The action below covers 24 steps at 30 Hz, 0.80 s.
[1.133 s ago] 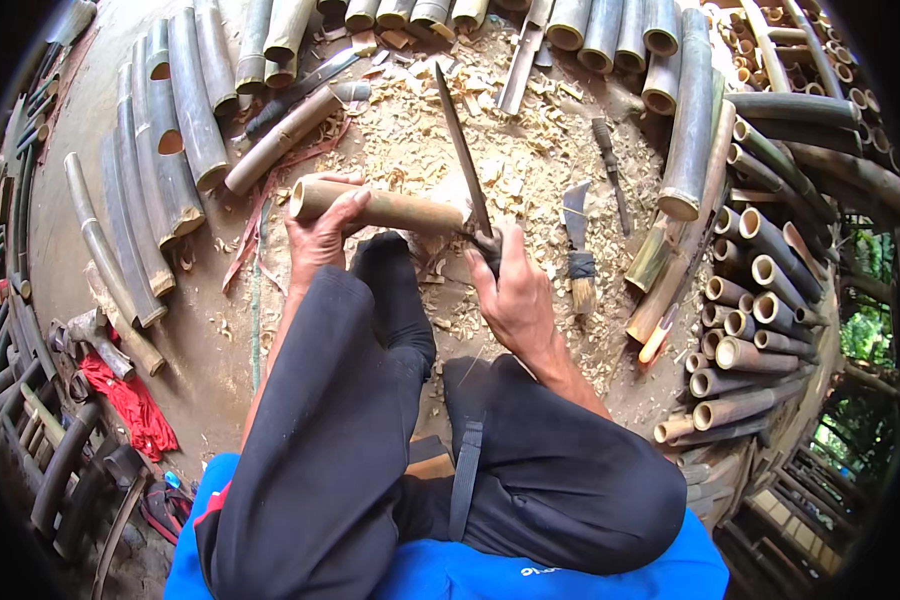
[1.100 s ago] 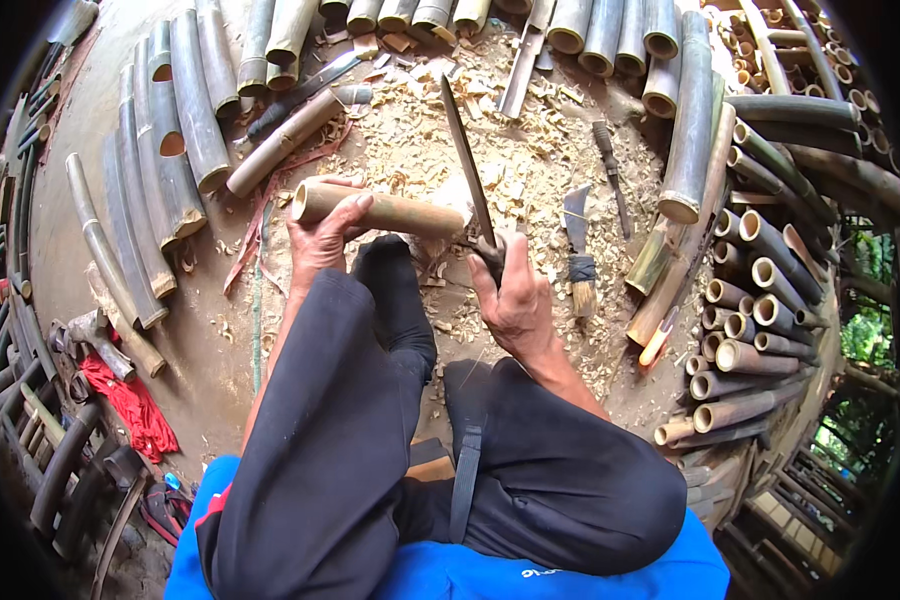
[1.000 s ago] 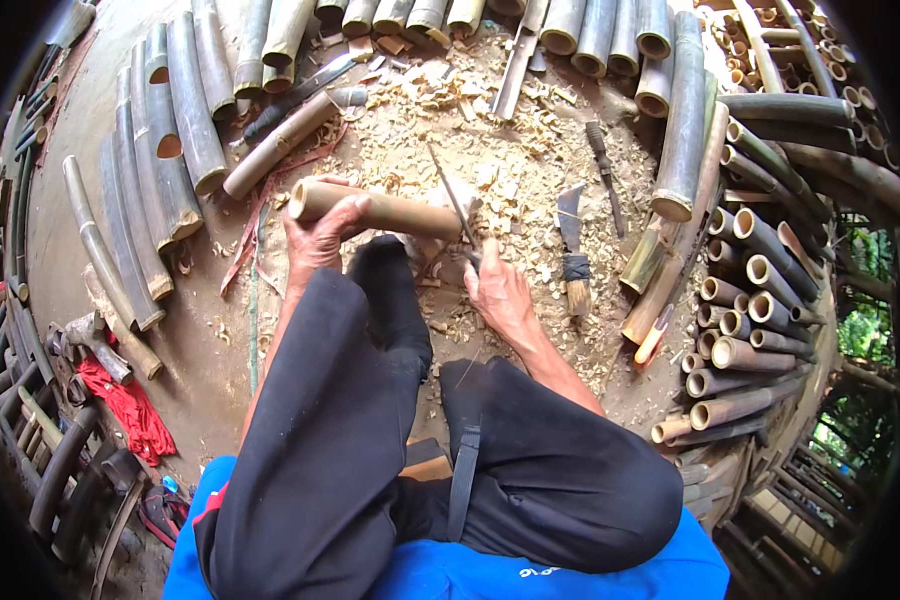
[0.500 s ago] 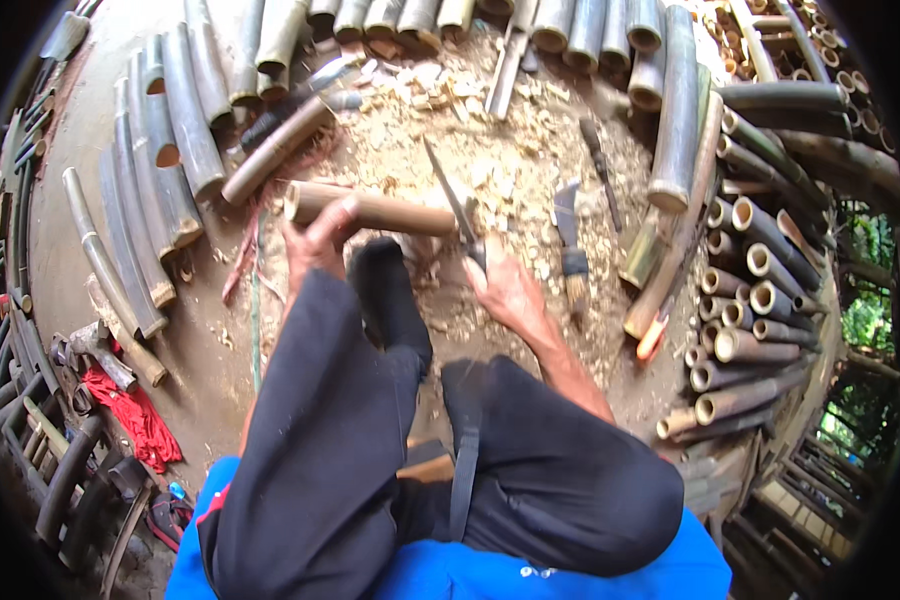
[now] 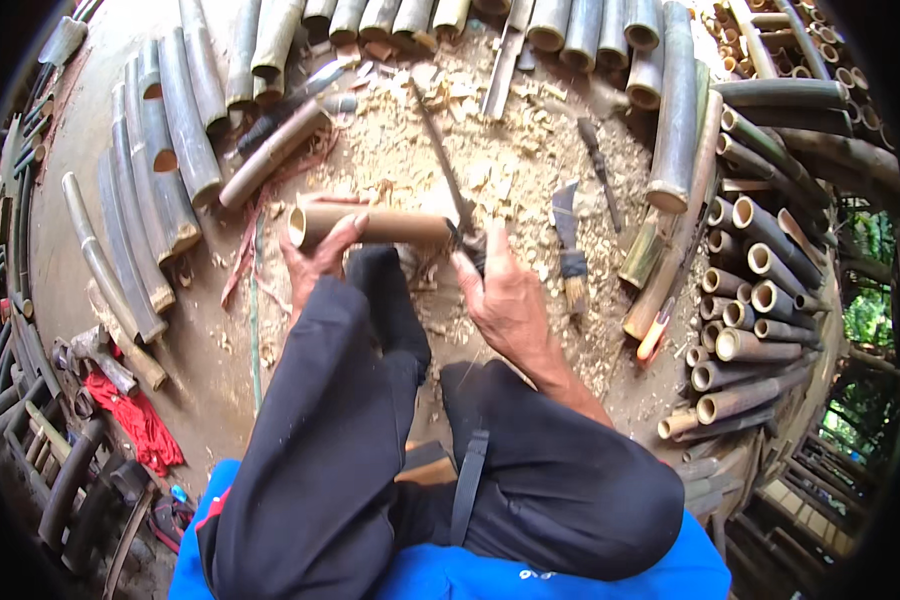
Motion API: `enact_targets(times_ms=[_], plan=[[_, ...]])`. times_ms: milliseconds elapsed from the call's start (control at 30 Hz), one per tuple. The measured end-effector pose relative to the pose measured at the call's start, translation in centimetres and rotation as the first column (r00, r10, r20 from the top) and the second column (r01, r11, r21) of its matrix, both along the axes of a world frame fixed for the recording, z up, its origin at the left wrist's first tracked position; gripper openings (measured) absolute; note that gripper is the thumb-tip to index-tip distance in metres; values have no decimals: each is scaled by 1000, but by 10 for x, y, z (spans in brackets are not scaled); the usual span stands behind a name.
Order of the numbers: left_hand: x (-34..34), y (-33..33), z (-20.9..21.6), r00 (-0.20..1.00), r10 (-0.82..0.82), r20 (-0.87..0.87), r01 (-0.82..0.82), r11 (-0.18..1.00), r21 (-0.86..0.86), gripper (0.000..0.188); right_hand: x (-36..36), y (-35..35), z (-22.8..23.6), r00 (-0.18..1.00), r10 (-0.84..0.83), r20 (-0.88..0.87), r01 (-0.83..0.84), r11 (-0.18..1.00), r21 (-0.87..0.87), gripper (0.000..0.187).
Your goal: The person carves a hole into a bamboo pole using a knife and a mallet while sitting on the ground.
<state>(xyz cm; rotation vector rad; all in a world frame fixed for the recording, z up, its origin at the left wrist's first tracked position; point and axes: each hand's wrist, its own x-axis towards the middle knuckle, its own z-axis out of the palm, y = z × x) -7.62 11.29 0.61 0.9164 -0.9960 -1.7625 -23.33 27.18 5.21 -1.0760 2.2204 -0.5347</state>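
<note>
My left hand (image 5: 320,258) is wrapped round the left end of a short bamboo tube (image 5: 400,229), which lies crosswise over my dark-clad foot (image 5: 382,290). The tube's open end shows on the left. My right hand (image 5: 515,312) grips the handle of a long, narrow-bladed knife (image 5: 438,150) at the tube's right end. Its dark blade points up and away over the shavings, close beside or touching that end. Most of the handle is hidden by my fingers.
Pale shavings (image 5: 450,130) cover the ground ahead. A broad-bladed knife (image 5: 567,240) and a slim dark tool (image 5: 600,165) lie to the right. Bamboo lengths (image 5: 175,110) ring the far side and left; cut tubes (image 5: 755,345) are stacked right. A red cloth (image 5: 140,425) lies left.
The knife has shifted slightly left, its blade tilting further from me. My right hand has come closer to the tube's right end. The tube has turned a little, showing more of its left opening.
</note>
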Motion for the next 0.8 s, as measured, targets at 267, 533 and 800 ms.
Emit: enact_targets(times_ms=[267,533,800], plan=[[62,-5,-85,770,40,636,425,712,-559,42,-3,7,-75,999,28,20,-25,995,-101,32],[8,-18,-4,932,-292,212,312,948,-66,52,-19,31,-91,998,26,-58,-32,996,-87,26],[18,0,-1,998,-30,50,24,994,111,40,-5,11,13,999,-41,28,47,952,-302,33]])
